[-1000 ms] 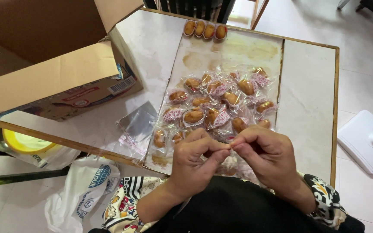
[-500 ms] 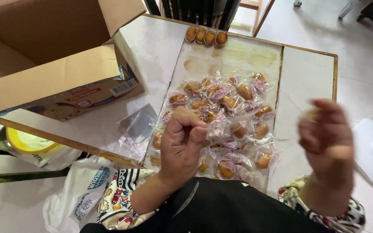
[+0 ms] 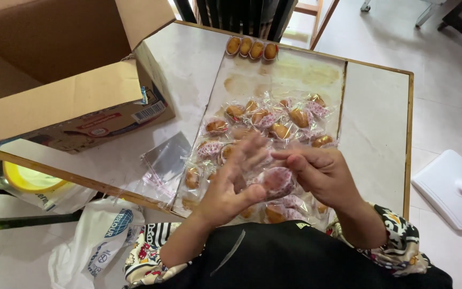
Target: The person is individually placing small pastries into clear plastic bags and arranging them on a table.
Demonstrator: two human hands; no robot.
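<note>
My left hand (image 3: 230, 188) and my right hand (image 3: 323, 172) meet over the near end of a pale baking tray (image 3: 295, 77). Between them is a wrapped cake (image 3: 277, 182) in clear film with a pink pattern. My left thumb presses it from below while the other left fingers are spread and blurred. The right fingers curl over its top. Several more wrapped cakes (image 3: 274, 120) lie heaped on the tray under and beyond my hands. Unwrapped golden cakes (image 3: 251, 48) stand in a row at the tray's far edge.
An open cardboard box (image 3: 76, 101) fills the table's left side. Clear empty wrappers (image 3: 166, 159) lie beside the tray. Below the table's left edge are a yellow-lidded tub (image 3: 22, 179) and a white plastic bag (image 3: 100, 235). A white flat base (image 3: 450, 188) rests on the floor, right.
The hands were pinched together, then swung apart with the right one raised to the right. Now they have come back together around a wrapped cake.
</note>
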